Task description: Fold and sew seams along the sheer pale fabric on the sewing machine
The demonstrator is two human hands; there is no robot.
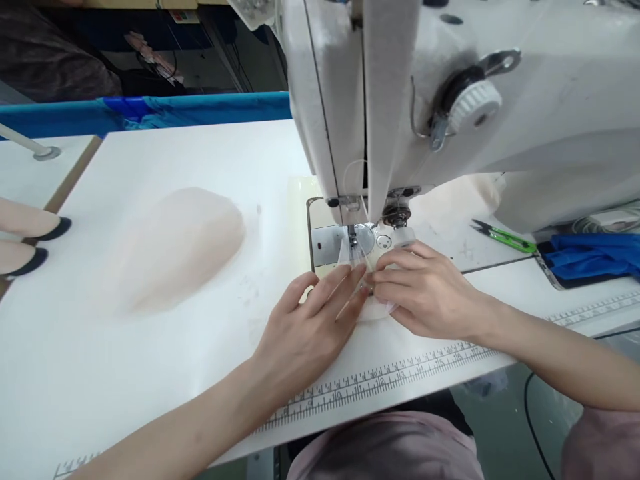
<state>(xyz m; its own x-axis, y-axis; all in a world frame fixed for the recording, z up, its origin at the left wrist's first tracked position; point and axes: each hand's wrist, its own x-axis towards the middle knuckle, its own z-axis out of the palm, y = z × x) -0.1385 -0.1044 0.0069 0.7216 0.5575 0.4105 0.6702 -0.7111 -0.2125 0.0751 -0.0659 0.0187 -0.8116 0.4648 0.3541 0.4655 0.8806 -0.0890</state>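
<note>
A sheer whitish piece of fabric [346, 253] lies under the presser foot [353, 235] of a white sewing machine [340, 120]. My left hand [315, 320] rests on the fabric just in front of the foot, its fingers stretched out and the thumb apart. Close beside it, my right hand [430, 293] has its fingers bent together on the fabric's right side, pinching it. A bit of the sheer material shows below those fingertips. Both sets of fingertips nearly meet, and they hide much of the fabric. The needle's tip is too small to make out.
Left on the white table [280, 373] is a thin beige fabric piece [195, 247]. Green thread snips [510, 239] and a blue cloth [595, 255] on a phone-like object lie at right. A printed ruler [365, 387] runs along the front edge. Two black-tipped beige objects [25, 227] stick in from the left.
</note>
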